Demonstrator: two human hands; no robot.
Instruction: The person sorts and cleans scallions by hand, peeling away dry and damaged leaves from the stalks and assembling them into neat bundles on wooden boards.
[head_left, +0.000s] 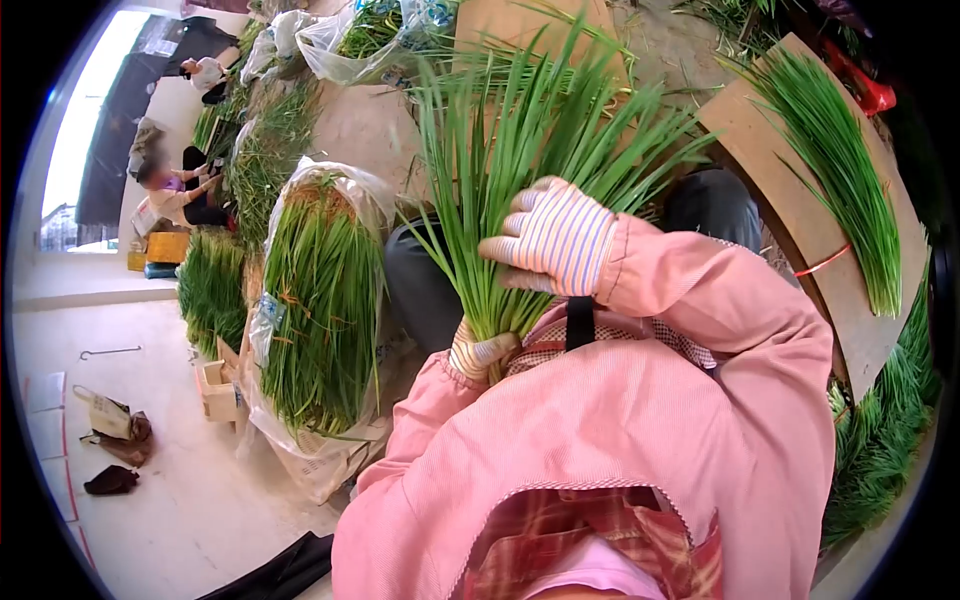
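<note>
A loose bunch of long green leaves that look like garlic chives (500,190) fans upward in front of my chest. Around its pale lower stems, my left hand (483,352) is closed in a striped knit glove. Higher up, my right hand (560,238), in a matching glove, lies across the near side of the leaves with its fingers bent around some of them. Its fingertips are partly hidden among the leaves. The leaf tips spread out toward the upper right.
A plastic-lined basket of chives (325,300) stands on my left. On my right, a tied bundle (840,170) with a red band lies on a brown board (735,120). More chives (890,450) lie below it. Other people (175,190) sit at the far left.
</note>
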